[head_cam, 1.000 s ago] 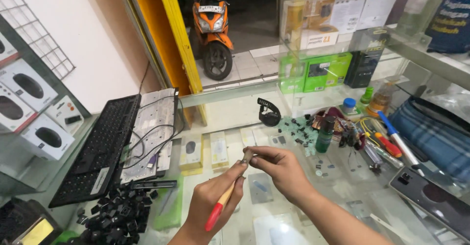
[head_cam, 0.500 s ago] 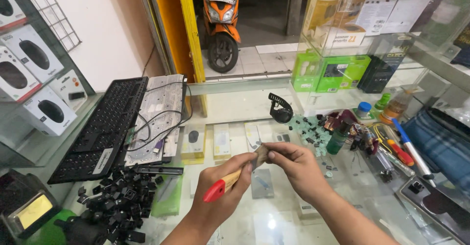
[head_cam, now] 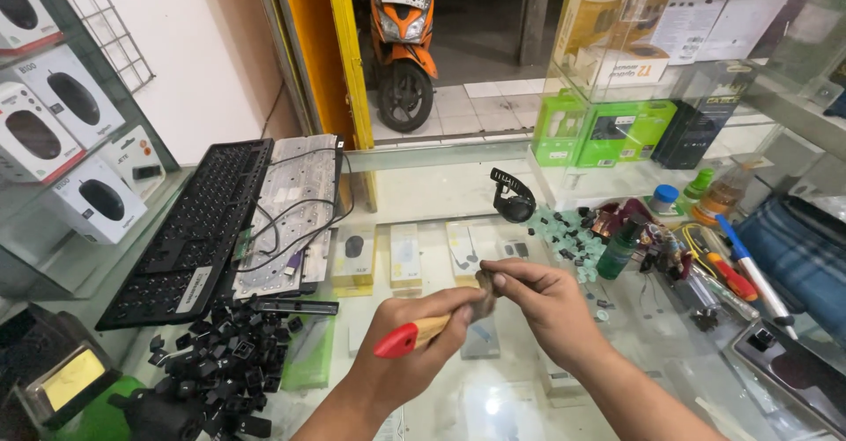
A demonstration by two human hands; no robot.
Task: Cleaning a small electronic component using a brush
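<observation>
- Your left hand (head_cam: 414, 335) is wrapped shut round a small brush (head_cam: 421, 332), the kind with a pale wooden handle and a red tip.
- Long axis of the brush runs near-left to far-right: red end points down-left toward you, bristle end points up-right, straight at your other hand.
- Your right hand (head_cam: 538, 304) has its fingers (head_cam: 507, 275) pinched closed on something small right at the bristle end. It's too hidden to say what the piece is, looks darkish.
- So the two hands meet at the brush head, touching or as good as, held up over the glass worktop (head_cam: 441, 194) about mid-scene.
- Right hand is the nearer one to the bristles; left owns the handle.
- Loose black keycaps (head_cam: 220, 370) are piled near-left, with the stripped keyboard (head_cam: 185, 229) lying further left and back, well apart from both hands.
</observation>
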